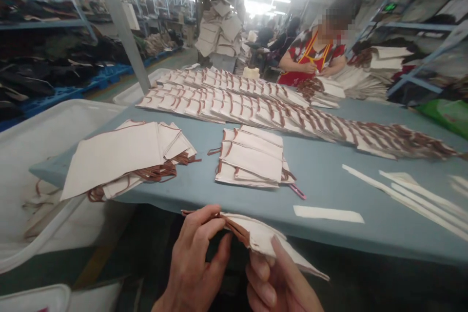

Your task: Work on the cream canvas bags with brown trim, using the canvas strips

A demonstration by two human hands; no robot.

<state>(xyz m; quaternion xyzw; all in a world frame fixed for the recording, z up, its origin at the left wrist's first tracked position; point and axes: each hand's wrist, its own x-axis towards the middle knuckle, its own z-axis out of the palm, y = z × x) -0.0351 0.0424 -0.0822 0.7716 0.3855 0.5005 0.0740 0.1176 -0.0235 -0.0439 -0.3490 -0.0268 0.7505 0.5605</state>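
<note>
Three white plastic containers along the left of the frame. Large tub at middle left, with pale cloth pieces and brown cord low inside. Second bin, farther back at upper left, contents hidden. Third container, cropped at lower left, with a small red patch just visible. Blue pallets at upper left, beside dark heaped goods.

One white cloth bag with brown edging, at lower centre, in front of the near edge of a blue-covered table, tilted down toward the right. Left hand: raised from the bottom edge, fingers bent over the brown edging, thumb apart below; firmness of hold impossible to tell. Right hand: thumb on top, fingers curled beneath, pinching the bag.

On the table: bag pile at centre left; smaller stack at centre; pink tool just beside, at right; pale strip nearer the front edge.
</note>
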